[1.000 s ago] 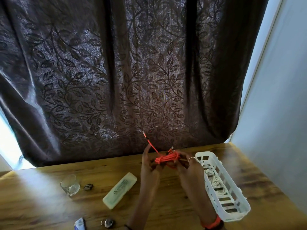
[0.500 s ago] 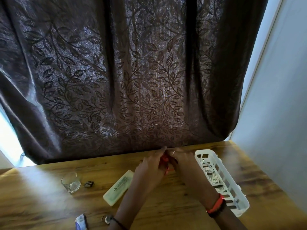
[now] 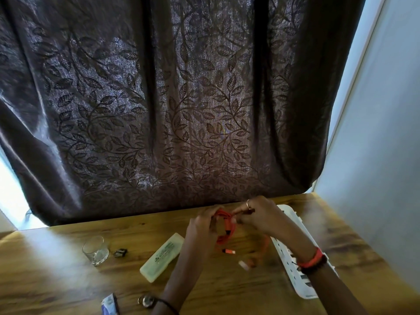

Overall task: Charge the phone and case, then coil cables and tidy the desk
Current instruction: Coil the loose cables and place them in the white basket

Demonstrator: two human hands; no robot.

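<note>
An orange cable (image 3: 225, 228) hangs in loops between my two hands above the wooden desk (image 3: 56, 280). My left hand (image 3: 202, 226) grips the left side of the coil. My right hand (image 3: 261, 215) pinches the cable at the coil's top. One plug end dangles under the coil, and a second, blurred length with a white plug (image 3: 245, 264) swings below my right hand. A white slotted basket (image 3: 293, 264) lies at the right, partly hidden by my right forearm.
A pale green case (image 3: 162, 256) lies left of my left forearm. Farther left stand a glass tumbler (image 3: 95, 250) and a small dark object (image 3: 120, 253). A small packet (image 3: 110, 304) and a round metal item (image 3: 147, 300) lie near the front edge. A dark curtain hangs behind the desk.
The tight orange bundle held high has come down toward the desk and opened into longer loops. Both plug ends now hang free below my hands.
</note>
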